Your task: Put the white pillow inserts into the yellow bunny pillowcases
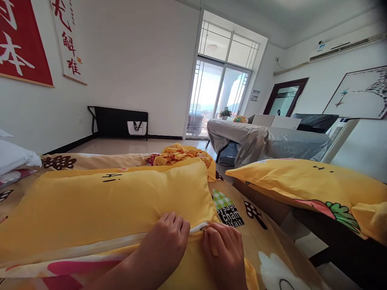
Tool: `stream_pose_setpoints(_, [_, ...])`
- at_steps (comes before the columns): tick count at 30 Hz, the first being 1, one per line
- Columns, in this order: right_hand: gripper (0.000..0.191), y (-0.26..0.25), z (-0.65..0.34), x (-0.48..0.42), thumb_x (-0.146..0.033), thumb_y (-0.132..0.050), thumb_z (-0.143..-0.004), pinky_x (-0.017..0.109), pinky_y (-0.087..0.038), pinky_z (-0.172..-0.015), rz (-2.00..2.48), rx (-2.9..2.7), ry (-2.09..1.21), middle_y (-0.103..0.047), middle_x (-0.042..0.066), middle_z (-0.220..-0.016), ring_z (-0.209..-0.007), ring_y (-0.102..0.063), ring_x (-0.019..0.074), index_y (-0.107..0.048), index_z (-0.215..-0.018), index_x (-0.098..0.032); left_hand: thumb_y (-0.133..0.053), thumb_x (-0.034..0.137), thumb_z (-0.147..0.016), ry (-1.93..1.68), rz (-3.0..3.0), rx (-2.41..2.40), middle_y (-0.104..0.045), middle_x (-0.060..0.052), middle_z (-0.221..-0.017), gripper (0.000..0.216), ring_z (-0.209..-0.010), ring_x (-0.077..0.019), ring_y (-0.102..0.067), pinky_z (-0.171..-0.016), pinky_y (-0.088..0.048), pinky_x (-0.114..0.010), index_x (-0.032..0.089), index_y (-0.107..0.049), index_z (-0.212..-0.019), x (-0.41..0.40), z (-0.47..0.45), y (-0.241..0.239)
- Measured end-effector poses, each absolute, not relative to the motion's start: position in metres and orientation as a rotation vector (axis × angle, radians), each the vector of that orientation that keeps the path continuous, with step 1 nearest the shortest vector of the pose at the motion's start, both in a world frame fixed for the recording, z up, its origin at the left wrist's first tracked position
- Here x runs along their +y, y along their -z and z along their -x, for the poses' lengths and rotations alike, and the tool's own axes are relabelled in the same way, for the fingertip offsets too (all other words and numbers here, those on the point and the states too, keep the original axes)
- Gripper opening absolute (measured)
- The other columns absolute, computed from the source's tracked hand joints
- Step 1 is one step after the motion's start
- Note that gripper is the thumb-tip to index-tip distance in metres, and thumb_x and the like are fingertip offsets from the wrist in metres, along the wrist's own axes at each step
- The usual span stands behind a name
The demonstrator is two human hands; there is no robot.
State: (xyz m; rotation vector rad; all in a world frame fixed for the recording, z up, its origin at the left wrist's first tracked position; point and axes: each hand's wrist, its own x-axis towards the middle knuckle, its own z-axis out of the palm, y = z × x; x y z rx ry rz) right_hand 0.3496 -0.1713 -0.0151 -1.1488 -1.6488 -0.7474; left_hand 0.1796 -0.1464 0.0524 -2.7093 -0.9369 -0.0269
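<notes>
A yellow pillow in a zipped case lies across the bed in front of me. A white zipper runs along its near edge. My left hand presses on the case just left of the zipper's end, fingers curled over the fabric. My right hand pinches the zipper pull at the right end of the case. The two hands almost touch.
A second yellow pillow rests on a dark surface at the right. Crumpled yellow fabric lies beyond the pillow. A white pillow is at far left. A plastic-covered table stands near the balcony door.
</notes>
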Motion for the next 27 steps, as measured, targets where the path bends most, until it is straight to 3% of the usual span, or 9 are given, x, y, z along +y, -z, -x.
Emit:
stream_pose_setpoints(7, [0.017,0.022,-0.365,-0.173,-0.012,-0.046,-0.083,0.030,-0.033,-0.067,1.359,-1.654,0.741,-0.053,0.000,-0.062,-0.064,-0.048,0.0168,-0.046,-0.069,-0.022,-0.034,0.001,-0.078,0.087,2.722,-0.883,-0.059,-0.010,-0.081,0.026,-0.070,-0.0261,-0.055,-0.060,-0.051,-0.043,0.015,-0.054,-0.086,-0.156,-0.181,-0.046])
stream_pose_setpoints(20, [0.021,-0.005,-0.375,-0.173,-0.017,-0.045,-0.080,0.031,-0.030,-0.062,1.537,-1.696,0.892,-0.051,0.000,-0.059,-0.059,-0.045,0.0165,-0.040,-0.061,-0.023,-0.035,0.004,-0.078,0.122,2.779,-0.835,-0.058,-0.009,-0.080,0.021,-0.068,-0.0267,-0.055,-0.056,-0.050,-0.042,0.017,-0.052,-0.083,-0.165,-0.179,-0.040])
stream_pose_setpoints(27, [0.012,-0.002,-0.389,-0.165,-0.026,-0.048,-0.090,0.024,-0.043,-0.060,1.257,-1.642,0.303,-0.060,0.001,-0.073,-0.067,-0.055,0.0140,-0.056,-0.083,-0.021,-0.034,0.008,-0.086,0.232,2.850,-1.035,-0.059,-0.008,-0.088,0.021,-0.076,-0.0246,-0.054,-0.068,-0.050,-0.042,0.017,-0.053,-0.088,-0.150,-0.173,-0.044])
